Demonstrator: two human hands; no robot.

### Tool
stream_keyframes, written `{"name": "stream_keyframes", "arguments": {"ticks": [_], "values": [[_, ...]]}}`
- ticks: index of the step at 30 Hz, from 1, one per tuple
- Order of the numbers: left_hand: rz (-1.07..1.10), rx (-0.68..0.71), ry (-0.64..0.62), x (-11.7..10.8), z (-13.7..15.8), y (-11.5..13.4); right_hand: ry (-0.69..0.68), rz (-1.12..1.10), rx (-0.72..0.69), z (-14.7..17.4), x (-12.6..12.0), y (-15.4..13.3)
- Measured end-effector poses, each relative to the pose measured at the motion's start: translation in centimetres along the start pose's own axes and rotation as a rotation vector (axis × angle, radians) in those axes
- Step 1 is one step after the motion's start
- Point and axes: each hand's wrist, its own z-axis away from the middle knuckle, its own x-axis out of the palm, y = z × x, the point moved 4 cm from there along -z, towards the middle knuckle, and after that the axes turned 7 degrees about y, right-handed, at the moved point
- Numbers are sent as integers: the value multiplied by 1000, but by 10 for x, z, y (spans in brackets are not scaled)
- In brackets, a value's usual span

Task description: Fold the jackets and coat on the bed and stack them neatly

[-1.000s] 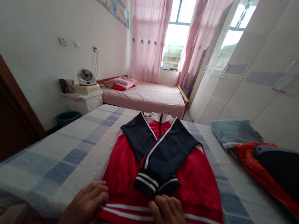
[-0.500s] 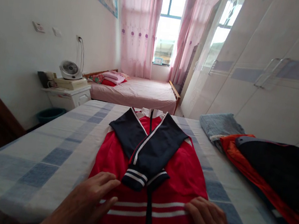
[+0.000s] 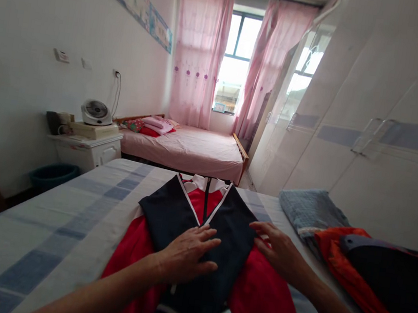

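Note:
A red and navy zip jacket with white trim lies front up on the bed, its collar toward the window. Both navy sleeves are folded in and cross over the chest. Over the middle of the crossed sleeves is my left hand, fingers spread; whether it touches the cloth I cannot tell. My right hand is at the jacket's right shoulder, fingers apart and slightly bent, with nothing visibly gripped. The jacket's bottom hem is out of view.
The jacket rests on a blue and white checked sheet. To the right are a folded grey-blue cloth and a pile of orange and black clothes. Beyond stands a pink bed; a fan tops the left cabinet. Wardrobes line the right.
Both hands have left the jacket's bottom hem and moved up, the left to the chest, the right to the shoulder. The view has tilted upward. The sleeves stay crossed.

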Motion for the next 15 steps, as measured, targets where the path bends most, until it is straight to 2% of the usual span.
{"name": "stream_keyframes", "arguments": {"ticks": [3, 5, 9, 12, 15], "values": [[14, -56, 0, 29, 1, -16, 0, 103, 12, -69, 27, 26], [8, -44, 15, 41, 2, -24, -17, 147, 14, -111, 49, 37], [-159, 110, 86, 53, -1, -36, -63, 180, 57, -185, 91, 47], [-372, 280, 271, 63, -5, -44, -107, 216, 110, -228, 119, 53], [-449, 353, 551, 75, -6, -50, -167, 250, 171, -255, 140, 62]]}}
